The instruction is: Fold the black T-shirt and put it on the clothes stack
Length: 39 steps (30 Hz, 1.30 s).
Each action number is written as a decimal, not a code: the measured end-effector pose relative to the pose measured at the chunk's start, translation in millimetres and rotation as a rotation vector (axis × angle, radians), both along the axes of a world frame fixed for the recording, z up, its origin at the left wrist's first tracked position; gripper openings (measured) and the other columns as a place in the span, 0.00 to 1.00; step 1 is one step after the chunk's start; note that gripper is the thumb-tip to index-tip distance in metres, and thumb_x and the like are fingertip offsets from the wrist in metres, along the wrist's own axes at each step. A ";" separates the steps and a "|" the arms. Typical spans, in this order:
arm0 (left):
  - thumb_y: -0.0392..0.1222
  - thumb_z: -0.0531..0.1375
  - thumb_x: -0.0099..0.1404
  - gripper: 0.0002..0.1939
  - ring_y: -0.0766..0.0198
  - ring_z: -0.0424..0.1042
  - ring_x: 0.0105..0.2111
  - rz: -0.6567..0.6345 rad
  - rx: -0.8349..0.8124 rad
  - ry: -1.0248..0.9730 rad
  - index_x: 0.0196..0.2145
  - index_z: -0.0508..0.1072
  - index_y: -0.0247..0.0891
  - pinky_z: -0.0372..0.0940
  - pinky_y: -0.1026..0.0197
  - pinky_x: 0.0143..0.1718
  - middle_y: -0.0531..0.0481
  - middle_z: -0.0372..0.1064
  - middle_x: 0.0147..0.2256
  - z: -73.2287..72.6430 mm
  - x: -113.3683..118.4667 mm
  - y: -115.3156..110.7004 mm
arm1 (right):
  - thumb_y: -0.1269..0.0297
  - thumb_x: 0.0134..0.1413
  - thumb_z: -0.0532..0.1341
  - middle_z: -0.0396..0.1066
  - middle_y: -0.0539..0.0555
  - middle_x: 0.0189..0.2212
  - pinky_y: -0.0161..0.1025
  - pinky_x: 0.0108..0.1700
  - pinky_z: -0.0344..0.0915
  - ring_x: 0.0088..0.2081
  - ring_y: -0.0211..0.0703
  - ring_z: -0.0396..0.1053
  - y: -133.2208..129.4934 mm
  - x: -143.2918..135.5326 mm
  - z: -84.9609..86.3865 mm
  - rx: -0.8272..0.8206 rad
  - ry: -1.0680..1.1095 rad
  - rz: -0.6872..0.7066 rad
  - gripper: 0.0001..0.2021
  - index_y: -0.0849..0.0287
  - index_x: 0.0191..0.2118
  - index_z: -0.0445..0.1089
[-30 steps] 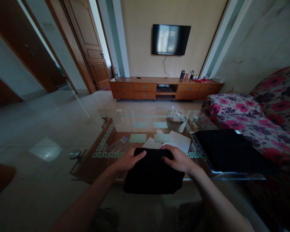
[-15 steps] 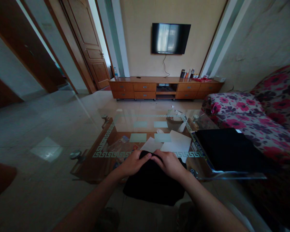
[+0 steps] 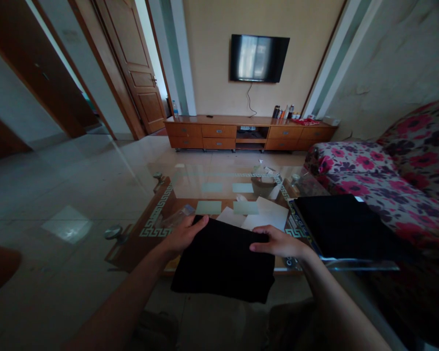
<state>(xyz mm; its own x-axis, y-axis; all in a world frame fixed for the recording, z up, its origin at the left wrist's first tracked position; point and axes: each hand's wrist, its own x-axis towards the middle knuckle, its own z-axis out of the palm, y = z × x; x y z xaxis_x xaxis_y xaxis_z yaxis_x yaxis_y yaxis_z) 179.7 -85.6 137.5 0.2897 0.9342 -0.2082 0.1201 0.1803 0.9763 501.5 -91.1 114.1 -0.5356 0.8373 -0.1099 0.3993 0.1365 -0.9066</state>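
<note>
A black folded cloth (image 3: 223, 261) hangs between my hands at the near edge of the glass coffee table (image 3: 190, 178). My left hand (image 3: 186, 234) is closed on its upper left corner, thumb on top. At the upper right corner, my right hand (image 3: 274, 242) pinches the cloth between thumb and fingers. The top edge runs fairly straight, sloping slightly down to the right. Whether the cloth's lower part touches the table, I cannot tell. To the right, another black folded cloth (image 3: 344, 226) lies on the tabletop, with a small white patch at its far corner.
White papers (image 3: 269, 214) and a clear plastic bag (image 3: 179, 217) show at or under the glass. A flower-patterned sofa (image 3: 366, 163) stands to the right. Beyond the table are a low wooden cabinet (image 3: 219, 130) with bottles on top and a wall television (image 3: 259, 58).
My hands were close together at the middle of the cloth's top edge. They have moved apart to its two upper corners, and the edge between them is now spread out.
</note>
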 end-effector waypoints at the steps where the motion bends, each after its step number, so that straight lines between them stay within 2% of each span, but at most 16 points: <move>1: 0.61 0.62 0.64 0.26 0.49 0.77 0.44 0.006 -0.027 -0.037 0.48 0.76 0.37 0.70 0.55 0.44 0.41 0.79 0.42 0.2 -1.5 0.3 | 0.46 0.49 0.69 0.77 0.51 0.35 0.36 0.36 0.68 0.35 0.43 0.72 0.5 4.8 0.0 -0.058 0.021 0.000 0.20 0.57 0.40 0.77; 3: 0.60 0.63 0.64 0.26 0.50 0.78 0.43 0.021 -0.073 -0.117 0.48 0.75 0.35 0.71 0.55 0.44 0.41 0.79 0.42 -0.6 -3.1 1.0 | 0.46 0.48 0.70 0.77 0.52 0.37 0.38 0.39 0.69 0.37 0.44 0.73 2.2 11.7 2.0 -0.145 0.092 -0.035 0.22 0.58 0.42 0.76; 5: 0.58 0.64 0.64 0.25 0.51 0.78 0.41 0.065 -0.112 -0.214 0.49 0.74 0.35 0.72 0.55 0.43 0.41 0.79 0.41 -2.3 -3.4 2.3 | 0.48 0.47 0.72 0.77 0.52 0.37 0.38 0.39 0.70 0.37 0.44 0.74 3.8 15.0 5.8 -0.149 0.223 -0.159 0.23 0.59 0.44 0.75; 9: 0.54 0.64 0.66 0.22 0.53 0.79 0.41 0.177 -0.135 -0.421 0.50 0.73 0.35 0.73 0.56 0.44 0.42 0.79 0.41 -4.6 -1.9 6.5 | 0.49 0.53 0.69 0.76 0.52 0.47 0.39 0.46 0.71 0.44 0.45 0.75 2.5 12.7 10.1 -0.151 0.540 -0.414 0.27 0.50 0.57 0.68; 13: 0.51 0.65 0.66 0.20 0.54 0.79 0.41 0.215 -0.151 -0.474 0.49 0.75 0.34 0.73 0.56 0.45 0.41 0.79 0.41 -6.3 -3.4 12.5 | 0.52 0.53 0.70 0.77 0.53 0.48 0.41 0.52 0.70 0.47 0.46 0.75 0.7 4.9 4.2 -0.342 0.581 -0.381 0.20 0.52 0.50 0.73; 15: 0.49 0.66 0.65 0.19 0.54 0.79 0.42 0.202 -0.125 -0.445 0.48 0.76 0.33 0.72 0.57 0.44 0.40 0.79 0.42 -5.4 -9.3 15.0 | 0.53 0.53 0.70 0.79 0.54 0.44 0.40 0.50 0.71 0.44 0.45 0.76 2.7 5.1 2.6 -0.342 0.578 -0.386 0.18 0.55 0.47 0.75; 17: 0.47 0.68 0.63 0.20 0.55 0.78 0.44 0.103 -0.083 -0.388 0.49 0.76 0.33 0.70 0.59 0.45 0.40 0.78 0.44 -1.4 -18.4 15.7 | 0.53 0.53 0.71 0.79 0.54 0.40 0.39 0.45 0.72 0.40 0.44 0.77 4.7 9.2 4.1 -0.326 0.565 -0.399 0.17 0.57 0.44 0.76; 20: 0.49 0.68 0.62 0.27 0.52 0.75 0.49 -0.239 -0.108 -0.261 0.56 0.74 0.36 0.69 0.58 0.47 0.38 0.75 0.51 6.7 -27.2 10.3 | 0.54 0.49 0.73 0.79 0.52 0.36 0.37 0.39 0.71 0.35 0.42 0.76 2.4 13.0 9.8 -0.344 0.503 -0.342 0.16 0.58 0.40 0.76; 22: 0.52 0.67 0.61 0.32 0.50 0.73 0.52 -0.454 -0.132 -0.170 0.60 0.70 0.39 0.68 0.56 0.48 0.38 0.71 0.56 7.1 -21.2 1.9 | 0.55 0.49 0.73 0.79 0.51 0.35 0.37 0.38 0.69 0.33 0.41 0.75 -3.2 6.1 13.0 -0.386 0.443 -0.220 0.16 0.59 0.40 0.76; 24: 0.53 0.69 0.58 0.36 0.49 0.72 0.54 -0.541 -0.095 -0.086 0.62 0.68 0.41 0.68 0.56 0.49 0.41 0.70 0.57 0.5 -4.6 -8.8 | 0.55 0.50 0.72 0.78 0.52 0.37 0.37 0.39 0.69 0.34 0.40 0.74 -10.1 -9.7 14.0 -0.407 0.378 -0.070 0.17 0.59 0.42 0.76; 27: 0.54 0.72 0.53 0.37 0.49 0.73 0.49 -0.503 0.024 0.070 0.58 0.71 0.39 0.68 0.55 0.47 0.43 0.75 0.50 -15.7 26.1 -22.6 | 0.55 0.50 0.72 0.77 0.52 0.41 0.38 0.42 0.68 0.38 0.41 0.73 -17.8 -37.8 11.4 -0.320 0.321 0.075 0.19 0.59 0.46 0.75; 30: 0.59 0.68 0.57 0.31 0.51 0.75 0.41 -0.377 0.113 0.210 0.51 0.75 0.35 0.68 0.57 0.40 0.44 0.78 0.42 -23.2 42.9 -27.5 | 0.55 0.49 0.73 0.75 0.51 0.41 0.38 0.43 0.67 0.39 0.41 0.71 -19.3 -49.8 6.3 -0.209 0.336 0.008 0.22 0.57 0.48 0.71; 32: 0.60 0.66 0.60 0.28 0.51 0.75 0.40 -0.362 0.163 0.227 0.49 0.76 0.35 0.68 0.57 0.39 0.44 0.78 0.39 -19.7 44.1 -26.8 | 0.53 0.50 0.72 0.74 0.50 0.39 0.37 0.40 0.67 0.37 0.40 0.71 -17.1 -44.6 4.2 -0.235 0.349 -0.032 0.25 0.55 0.51 0.67; 35: 0.58 0.64 0.63 0.25 0.50 0.75 0.43 -0.342 0.252 0.175 0.50 0.77 0.38 0.68 0.56 0.43 0.44 0.79 0.41 -10.4 38.5 -23.8 | 0.53 0.48 0.73 0.74 0.50 0.41 0.37 0.38 0.67 0.37 0.40 0.71 -11.1 -24.6 5.1 -0.319 0.279 0.094 0.28 0.55 0.53 0.67; 37: 0.57 0.62 0.64 0.24 0.50 0.75 0.45 -0.298 0.288 0.155 0.51 0.76 0.38 0.68 0.55 0.46 0.44 0.78 0.44 -7.6 32.9 -20.9 | 0.52 0.51 0.71 0.74 0.51 0.39 0.36 0.38 0.67 0.36 0.40 0.71 -6.5 -9.2 7.8 -0.339 0.205 0.180 0.23 0.57 0.49 0.71; 39: 0.57 0.62 0.65 0.23 0.51 0.76 0.43 -0.237 0.293 0.179 0.48 0.77 0.36 0.68 0.55 0.46 0.43 0.78 0.43 -9.0 26.2 -16.9 | 0.49 0.57 0.66 0.74 0.50 0.35 0.35 0.37 0.67 0.33 0.39 0.70 -2.3 5.4 11.0 -0.328 0.159 0.183 0.19 0.60 0.43 0.74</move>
